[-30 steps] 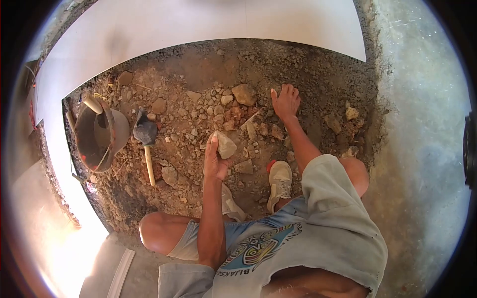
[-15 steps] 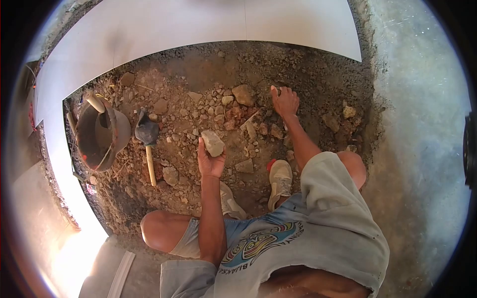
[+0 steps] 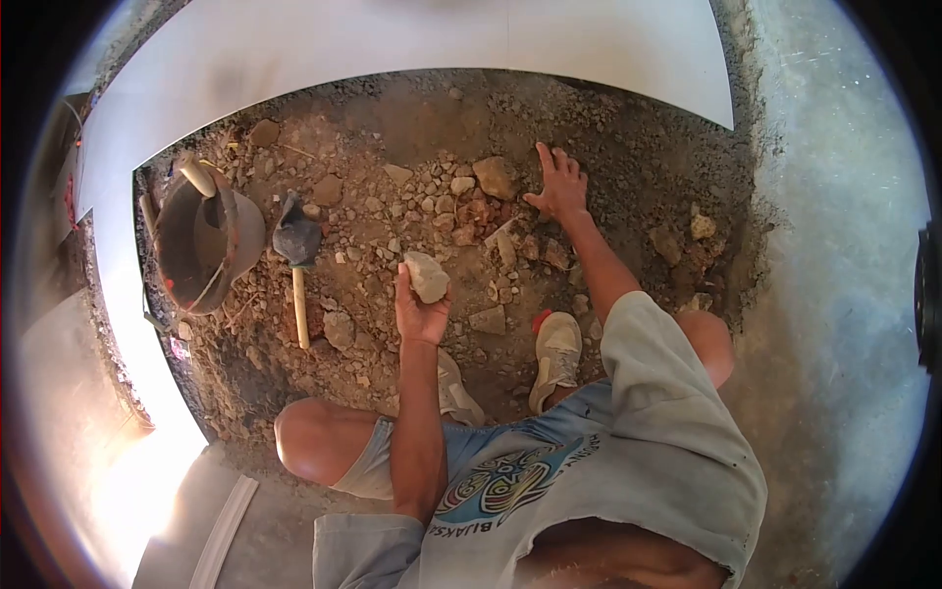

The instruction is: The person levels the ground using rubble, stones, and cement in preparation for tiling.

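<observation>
In my left hand [image 3: 422, 316] I grip a pale, angular stone [image 3: 427, 278], held over the rubble with the fingers around its lower part. My right hand [image 3: 562, 187] reaches farther out with fingers spread, low over dark soil [image 3: 618, 187], holding nothing. Just left of it is a large brownish rock [image 3: 496, 178]. Reddish broken lumps [image 3: 478, 216] and small stones lie between my two hands. Left of the held stone lies a hammer-like tool with a dark head [image 3: 297, 239] and a wooden handle [image 3: 301, 309].
A worn bucket [image 3: 252, 236] stands at the left with a wooden handle [image 3: 196, 175] sticking out. White panels [image 3: 422, 34] border the dirt at the far side and left. Concrete floor [image 3: 834, 294] runs along the right. My shoes [image 3: 557, 358] rest on the rubble.
My right hand's fingers have spread from a more curled pose. My left hand still holds the stone. The view has shifted slightly.
</observation>
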{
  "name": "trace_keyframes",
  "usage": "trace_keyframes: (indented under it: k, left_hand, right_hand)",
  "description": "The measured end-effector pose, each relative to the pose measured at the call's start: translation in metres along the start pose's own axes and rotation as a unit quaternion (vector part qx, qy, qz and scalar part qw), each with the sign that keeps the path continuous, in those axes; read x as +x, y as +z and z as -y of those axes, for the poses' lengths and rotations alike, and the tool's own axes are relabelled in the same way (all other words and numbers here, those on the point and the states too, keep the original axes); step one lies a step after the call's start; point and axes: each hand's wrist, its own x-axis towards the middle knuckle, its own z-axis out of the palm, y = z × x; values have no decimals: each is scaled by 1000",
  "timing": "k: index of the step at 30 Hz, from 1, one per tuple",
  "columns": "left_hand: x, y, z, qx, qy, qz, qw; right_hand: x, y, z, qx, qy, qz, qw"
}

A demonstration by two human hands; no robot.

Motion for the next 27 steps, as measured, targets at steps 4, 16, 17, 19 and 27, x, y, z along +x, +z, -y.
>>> trace_keyframes:
  k: [4, 16, 17, 19, 27]
  left_hand:
    - [-1, 15, -4, -9, 4, 24, 1000]
    - [-8, -7, -7, 7, 9, 19, 1000]
    - [-13, -4, -10, 16, 7, 23, 1000]
    - [-21, 2, -15, 26, 8, 29, 999]
    - [-20, -5, -15, 19, 31, -4, 999]
  right_hand:
    - [6, -4, -1, 57, 61, 42, 996]
    - [-13, 23, -5, 133, 63, -70, 987]
    - [-17, 23, -3, 130, 54, -75, 987]
    - [-18, 19, -1, 122, 30, -86, 988]
    - [-27, 39, -4, 72, -29, -172, 982]
